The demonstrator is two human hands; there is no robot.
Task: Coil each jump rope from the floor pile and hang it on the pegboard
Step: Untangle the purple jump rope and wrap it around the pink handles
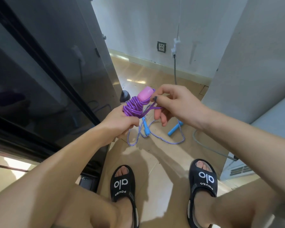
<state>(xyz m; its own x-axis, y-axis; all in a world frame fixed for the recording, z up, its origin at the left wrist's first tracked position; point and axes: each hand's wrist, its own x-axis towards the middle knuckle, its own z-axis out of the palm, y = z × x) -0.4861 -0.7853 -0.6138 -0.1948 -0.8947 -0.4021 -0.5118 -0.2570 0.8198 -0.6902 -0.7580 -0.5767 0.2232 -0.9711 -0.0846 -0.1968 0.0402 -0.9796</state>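
A purple jump rope [135, 107] is wound in a tight bundle around its pink handles [145, 94]. My left hand [120, 122] grips the lower end of that bundle. My right hand [176, 102] pinches a loose loop of the purple rope just right of the bundle, between thumb and forefinger. On the floor below lies a second jump rope [156, 137], striped purple and white, with two blue handles [174, 128], uncoiled. No pegboard is in view.
A dark glossy cabinet [44, 76] stands close on my left. A white wall panel [253, 63] and a grey unit with a vent [240, 170] are on my right. A wall socket [161, 46] and a grey cable [175, 69] are ahead. My feet in black slides [123, 183] stand on tan floor.
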